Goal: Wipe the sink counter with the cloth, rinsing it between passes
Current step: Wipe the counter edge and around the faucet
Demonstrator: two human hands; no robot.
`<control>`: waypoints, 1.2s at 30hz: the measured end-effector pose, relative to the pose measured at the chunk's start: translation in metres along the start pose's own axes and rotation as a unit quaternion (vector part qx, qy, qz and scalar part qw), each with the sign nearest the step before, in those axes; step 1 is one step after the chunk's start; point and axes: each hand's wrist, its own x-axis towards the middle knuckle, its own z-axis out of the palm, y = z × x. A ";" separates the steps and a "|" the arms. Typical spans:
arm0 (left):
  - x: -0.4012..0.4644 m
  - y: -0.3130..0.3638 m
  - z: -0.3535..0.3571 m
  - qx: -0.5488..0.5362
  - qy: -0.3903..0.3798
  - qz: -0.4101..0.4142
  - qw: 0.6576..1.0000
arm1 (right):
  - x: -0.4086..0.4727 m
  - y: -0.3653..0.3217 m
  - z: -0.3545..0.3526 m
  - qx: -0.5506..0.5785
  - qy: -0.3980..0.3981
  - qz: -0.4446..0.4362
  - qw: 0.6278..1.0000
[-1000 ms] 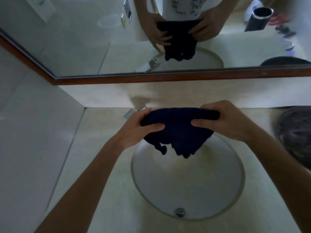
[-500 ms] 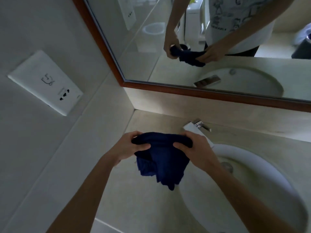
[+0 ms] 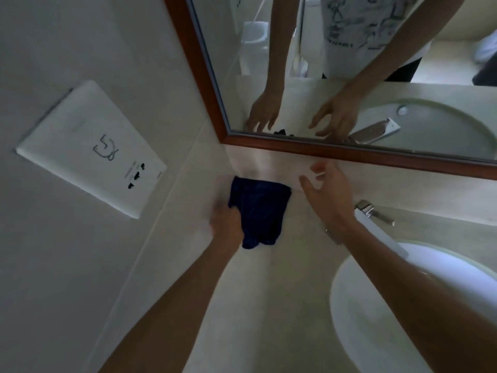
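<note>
Cloth: a dark blue cloth [image 3: 258, 211] lies spread on the pale counter [image 3: 269, 305] in the back corner, well to the left of the sink [image 3: 376, 305], its far edge against the low ledge under the mirror [image 3: 349, 76].
Left hand: the left hand [image 3: 227, 224] is blurred at the cloth's left edge, farther from the sink; it touches the fabric, but whether the fingers curl round it cannot be told.
Right hand: the right hand [image 3: 328, 195] hangs between cloth and sink with fingers spread and relaxed, gripping nothing and apart from the cloth.
Sink: only the left part of the white basin shows, the rest cut by the frame's right edge and crossed by the right forearm.
Faucet: a chrome faucet [image 3: 373, 214] stands behind the sink, partly hidden by the right wrist.
Wall plate: a white socket plate [image 3: 91, 146] sits on the side wall, far left of the sink.
Mirror: it repeats both hands and a sliver of cloth; the person's upper body is cut off at the top.
</note>
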 end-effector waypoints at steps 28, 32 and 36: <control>0.074 -0.004 0.074 -0.036 0.071 0.279 0.957 | -0.025 0.109 -0.042 -0.226 -0.091 -0.211 0.947; 0.047 -0.017 0.081 -0.016 0.072 0.284 0.956 | -0.032 0.117 -0.042 -0.230 -0.070 -0.249 0.938; 0.015 -0.030 0.093 -0.013 0.077 0.278 0.957 | -0.040 0.119 -0.043 -0.263 -0.066 -0.267 0.925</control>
